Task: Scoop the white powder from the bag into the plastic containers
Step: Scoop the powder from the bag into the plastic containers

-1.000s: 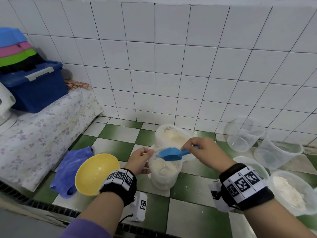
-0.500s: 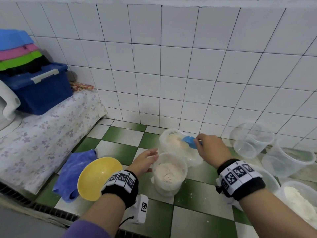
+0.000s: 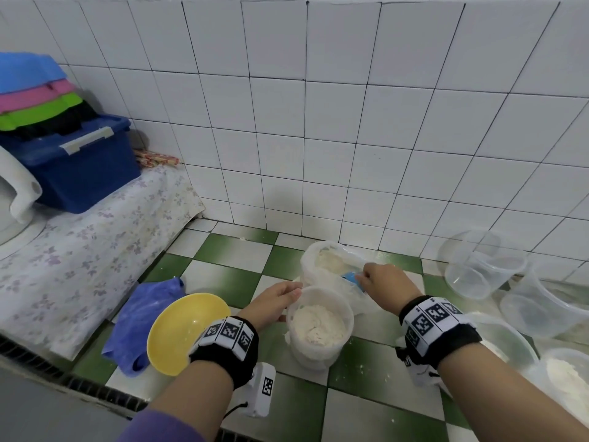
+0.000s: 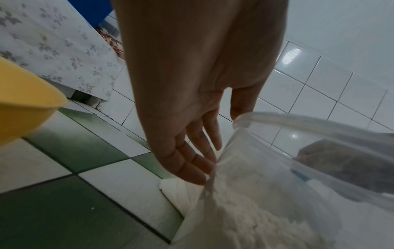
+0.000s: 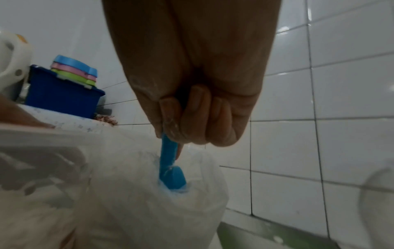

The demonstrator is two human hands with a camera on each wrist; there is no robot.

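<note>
While the right hand [image 3: 379, 280] sits clenched around the handle of the blue scoop [image 5: 170, 170], the scoop's bowl is sunk into the mouth of the bag [image 3: 328, 266], just above the centre of the head view. The white powder [image 3: 328, 261] shows pale inside it. Directly below the bag in that frame, touching or nearly so, stands the plastic container [image 3: 318, 323] being filled, its powder heaped a good way up.

The left hand [image 3: 274, 301] is relaxed, fingers straight, resting against the container's left wall with the thumb up at the rim; it steadies rather than grips, and holds nothing.

To my eye the powder will behave like flour: light, soft, inclined to clump and to spill off a heaped scoop, and there are specks of it across the green and white tiles already. The bag is thin and floppy, so it gives no support. The scoop looks stiff and light, and the handle end, where the fingers are now, is the place to hold it. The container seems light enough to tip, hence the bracing hand.

More clear tubs [image 3: 471, 266] lie at the right edge, one lower down already holding powder.
</note>
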